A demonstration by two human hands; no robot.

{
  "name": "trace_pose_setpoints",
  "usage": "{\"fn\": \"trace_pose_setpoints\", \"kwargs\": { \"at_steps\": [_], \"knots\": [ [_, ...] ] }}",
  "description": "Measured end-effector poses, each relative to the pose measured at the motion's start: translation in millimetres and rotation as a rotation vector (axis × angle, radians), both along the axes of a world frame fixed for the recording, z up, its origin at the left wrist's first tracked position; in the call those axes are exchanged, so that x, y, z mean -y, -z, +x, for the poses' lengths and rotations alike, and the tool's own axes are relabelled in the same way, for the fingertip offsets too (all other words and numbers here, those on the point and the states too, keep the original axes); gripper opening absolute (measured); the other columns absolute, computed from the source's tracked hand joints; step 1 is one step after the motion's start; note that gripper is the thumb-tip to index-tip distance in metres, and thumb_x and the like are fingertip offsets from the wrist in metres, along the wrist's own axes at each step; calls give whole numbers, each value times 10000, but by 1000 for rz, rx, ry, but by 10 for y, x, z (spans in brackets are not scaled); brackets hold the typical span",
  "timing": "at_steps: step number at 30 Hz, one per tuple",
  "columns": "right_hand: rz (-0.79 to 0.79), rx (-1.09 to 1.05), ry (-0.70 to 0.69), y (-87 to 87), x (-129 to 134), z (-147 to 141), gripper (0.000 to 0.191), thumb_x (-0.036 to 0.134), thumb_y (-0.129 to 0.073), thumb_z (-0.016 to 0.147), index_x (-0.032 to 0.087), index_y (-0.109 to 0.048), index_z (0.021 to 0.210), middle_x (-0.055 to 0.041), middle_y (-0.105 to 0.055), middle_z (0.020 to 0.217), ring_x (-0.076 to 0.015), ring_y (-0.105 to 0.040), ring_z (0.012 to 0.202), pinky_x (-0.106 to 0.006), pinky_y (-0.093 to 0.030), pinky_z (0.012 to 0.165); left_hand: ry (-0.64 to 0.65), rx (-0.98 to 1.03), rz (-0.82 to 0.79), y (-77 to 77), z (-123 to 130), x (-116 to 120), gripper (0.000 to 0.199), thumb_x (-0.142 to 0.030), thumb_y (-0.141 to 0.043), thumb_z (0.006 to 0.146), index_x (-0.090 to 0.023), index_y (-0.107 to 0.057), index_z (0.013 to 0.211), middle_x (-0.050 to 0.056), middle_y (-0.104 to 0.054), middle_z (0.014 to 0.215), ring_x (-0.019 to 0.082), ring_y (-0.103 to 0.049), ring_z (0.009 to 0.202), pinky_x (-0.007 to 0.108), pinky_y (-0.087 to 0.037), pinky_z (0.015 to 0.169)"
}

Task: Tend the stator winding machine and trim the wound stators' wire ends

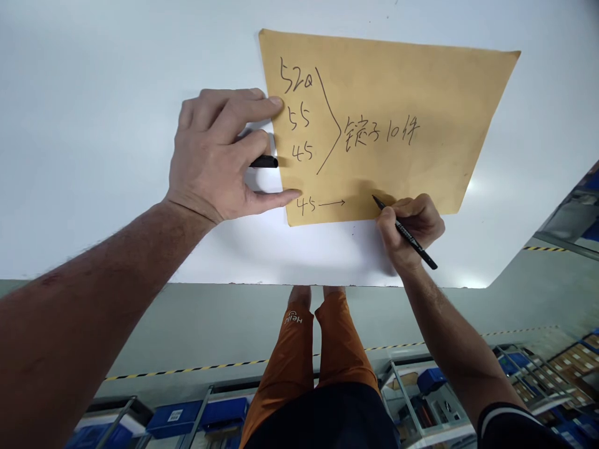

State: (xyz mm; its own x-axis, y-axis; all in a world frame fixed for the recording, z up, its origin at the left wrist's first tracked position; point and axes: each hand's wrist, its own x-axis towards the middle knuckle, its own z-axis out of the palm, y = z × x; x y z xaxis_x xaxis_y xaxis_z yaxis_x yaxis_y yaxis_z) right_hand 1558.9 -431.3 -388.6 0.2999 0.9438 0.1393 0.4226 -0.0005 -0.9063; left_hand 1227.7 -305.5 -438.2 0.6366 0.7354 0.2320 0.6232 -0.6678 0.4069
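A sheet of brown kraft paper [435, 93] lies on the white table, with dark handwritten numbers, characters, a bracket and an arrow on it. My left hand [219, 149] rests at its left edge, the thumb and a fingertip pressing on the paper. Under the curled fingers of that hand a black pen cap [264, 162] sticks out. Near the lower edge of the paper, my right hand [414, 227] grips a slim black marker pen [414, 242], its uncapped tip pointing up and left. The tip is just right of the lower arrow; whether it touches the paper I cannot tell.
The white table [93, 75] ends in front of my legs [299, 349]. Behind me on the floor stand metal racks with blue bins [175, 418] and other boxes. A black-and-yellow striped tape line [187, 371] runs along the floor.
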Motion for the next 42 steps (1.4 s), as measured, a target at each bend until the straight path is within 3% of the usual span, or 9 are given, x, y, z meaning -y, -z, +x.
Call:
{"fn": "trace_pose_setpoints", "kwargs": {
  "at_steps": [5,9,19,24,29,35,42],
  "knots": [
    [-1,-4,-42,-51,-59,38,382,260,-811,969,291,-467,807,99,-455,616,-102,-435,508,-304,-345,455,57,63,88,97,-23,-49,707,-819,-870,877,-241,-498,1045,32,-589,1712,463,-617,1504,680,-486,1122],
    [4,-12,-76,14,-52,-93,345,214,-802,945,284,-500,794,92,-512,641,-87,-410,520,-289,-355,470,65,61,143,74,-12,-51,720,-839,-846,888,-240,-476,1039,33,-607,1705,458,-652,1466,650,-523,1052],
    [-13,54,-112,68,-36,-97,341,274,-784,944,285,-489,774,101,-511,618,-90,-427,517,-271,-386,464,67,2,78,51,-53,-67,705,-860,-804,915,-240,-494,1043,20,-554,1740,453,-621,1510,666,-506,1103],
    [-1,22,-140,73,-38,-99,319,262,-794,941,278,-516,786,112,-508,622,-81,-438,516,-261,-393,481,11,42,95,65,-14,-36,710,-788,-928,821,-249,-513,1024,58,-619,1705,468,-637,1479,653,-508,1058],
    [-41,55,-107,50,-43,-109,309,326,-789,934,288,-528,773,99,-545,603,-96,-476,511,-268,-421,465,15,25,36,80,-15,-33,737,-849,-905,792,-249,-552,1033,57,-610,1711,510,-620,1489,699,-475,1091],
    [-26,53,-87,22,-31,-98,296,277,-857,924,269,-588,800,96,-642,641,-85,-481,497,-257,-444,460,-5,68,91,29,24,-14,677,-763,-956,803,-262,-547,1003,59,-667,1680,459,-666,1423,654,-510,1026],
    [6,115,-79,50,-28,-91,328,296,-832,934,279,-552,764,95,-559,602,-97,-453,509,-262,-426,450,-16,31,38,-84,34,2,578,-717,-929,887,-285,-566,1013,45,-672,1694,417,-656,1472,640,-520,1038]
  ]
}}
